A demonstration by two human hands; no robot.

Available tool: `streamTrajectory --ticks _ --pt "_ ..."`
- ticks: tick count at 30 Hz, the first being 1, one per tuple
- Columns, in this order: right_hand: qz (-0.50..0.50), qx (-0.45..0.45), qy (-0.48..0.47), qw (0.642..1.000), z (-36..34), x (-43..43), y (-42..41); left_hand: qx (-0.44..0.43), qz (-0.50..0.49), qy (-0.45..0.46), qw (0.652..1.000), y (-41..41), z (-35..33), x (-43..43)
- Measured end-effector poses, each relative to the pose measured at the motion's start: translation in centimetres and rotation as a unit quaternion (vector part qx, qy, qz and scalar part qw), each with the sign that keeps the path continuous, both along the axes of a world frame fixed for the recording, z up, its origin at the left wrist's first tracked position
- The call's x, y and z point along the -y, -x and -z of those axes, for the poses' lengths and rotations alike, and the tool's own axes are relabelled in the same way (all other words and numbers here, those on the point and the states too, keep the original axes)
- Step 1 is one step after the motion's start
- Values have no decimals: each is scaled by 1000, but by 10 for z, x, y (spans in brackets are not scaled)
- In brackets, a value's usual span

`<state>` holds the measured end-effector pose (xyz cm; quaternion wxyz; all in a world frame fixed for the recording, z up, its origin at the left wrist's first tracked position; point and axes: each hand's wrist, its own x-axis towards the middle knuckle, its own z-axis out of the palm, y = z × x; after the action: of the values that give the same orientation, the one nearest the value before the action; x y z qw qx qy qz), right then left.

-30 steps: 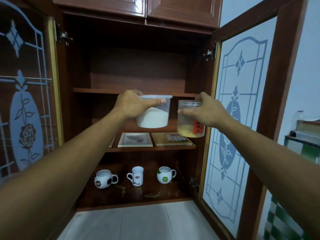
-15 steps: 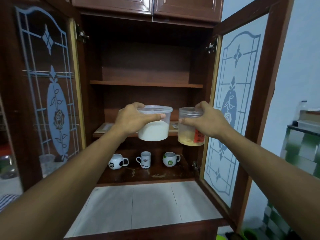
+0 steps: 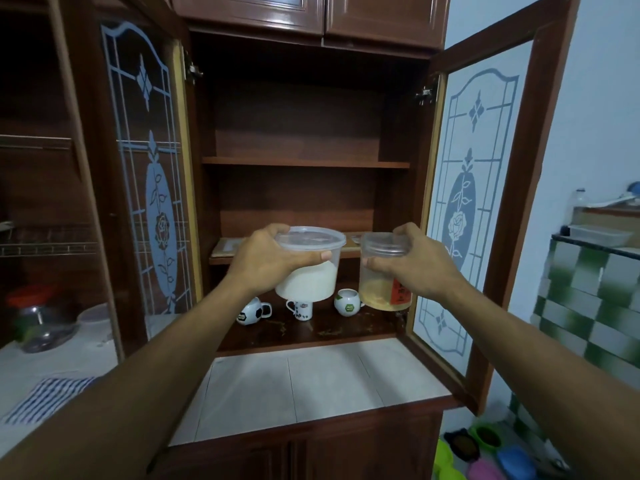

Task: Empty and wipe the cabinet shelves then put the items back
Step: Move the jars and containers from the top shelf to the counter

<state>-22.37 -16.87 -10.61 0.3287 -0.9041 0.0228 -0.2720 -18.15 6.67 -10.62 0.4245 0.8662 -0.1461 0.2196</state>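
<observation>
My left hand (image 3: 268, 259) grips a clear lidded tub of white powder (image 3: 310, 277) by its rim. My right hand (image 3: 420, 263) grips a clear jar with yellowish contents and a red label (image 3: 381, 292) near its lid. Both containers hang in the air in front of the open wooden cabinet, level with the middle shelf (image 3: 225, 259). The top shelf (image 3: 304, 163) is bare. Flat framed items (image 3: 227, 245) lie on the middle shelf, mostly hidden by my hands. Three mugs stand on the bottom shelf: a football mug (image 3: 251, 311), a patterned mug (image 3: 301, 310) and a green-logo mug (image 3: 348, 301).
Both glass cabinet doors stand wide open, the left door (image 3: 149, 188) and the right door (image 3: 467, 209). A white tiled counter (image 3: 311, 393) lies below the cabinet. A striped cloth (image 3: 45, 400) and a red-lidded glass jar (image 3: 36, 317) sit at left. Coloured shoes (image 3: 485, 455) lie on the floor at right.
Both hands have drawn the two containers out and down, away from the cabinet. The view has pulled back, showing more counter and the left door.
</observation>
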Motion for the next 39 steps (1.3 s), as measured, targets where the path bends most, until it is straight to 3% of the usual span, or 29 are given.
streamTrajectory --ticks 13,28,39 --pt "20 -33 -24 999 32 -34 67 15 3 -2 1000 60 30 -41" --pt "-27 -48 -26 998 65 -47 141 -22 -7 31 999 168 61 -69" --pt "-74 -37 -32 996 77 -107 173 -37 -47 24 998 211 72 -130"
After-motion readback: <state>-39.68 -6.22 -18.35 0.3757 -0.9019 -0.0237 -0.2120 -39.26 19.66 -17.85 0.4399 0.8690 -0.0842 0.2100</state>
